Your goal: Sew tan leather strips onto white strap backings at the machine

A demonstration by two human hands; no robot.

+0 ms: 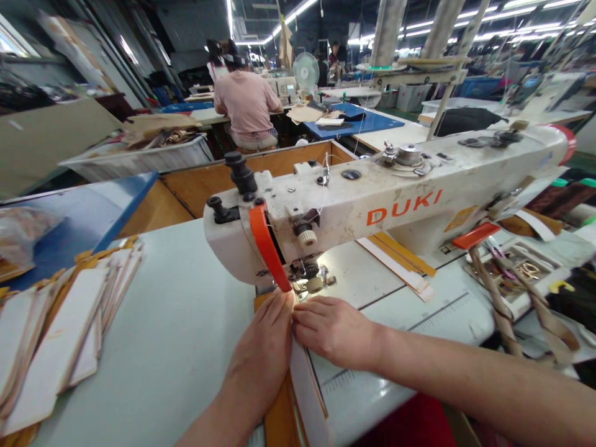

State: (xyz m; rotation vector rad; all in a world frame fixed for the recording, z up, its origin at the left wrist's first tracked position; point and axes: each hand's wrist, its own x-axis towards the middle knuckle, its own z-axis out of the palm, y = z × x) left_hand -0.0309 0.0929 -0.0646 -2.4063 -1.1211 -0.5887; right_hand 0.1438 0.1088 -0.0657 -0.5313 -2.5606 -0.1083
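A white-backed strip (308, 397) with mustard-coloured material (279, 417) beside it runs from the near table edge up to the needle area of a sewing machine (335, 198). My left hand (267, 341) lies over the strip, its fingers pressed together just below the machine's orange guard (269, 248). From the right, my right hand (338, 332) pinches the strip's edge, its fingertips almost touching the left ones. Both hands are close in front of the presser foot area (310, 284). The needle and the strip's far end are mostly hidden.
Stacked white and mustard strips (56, 335) lie at the left. More strips (395, 264) rest behind the machine arm. A tray of small tools (526, 273) stands at the right. Ahead are a wooden bin (186, 183) and a seated person (246, 102).
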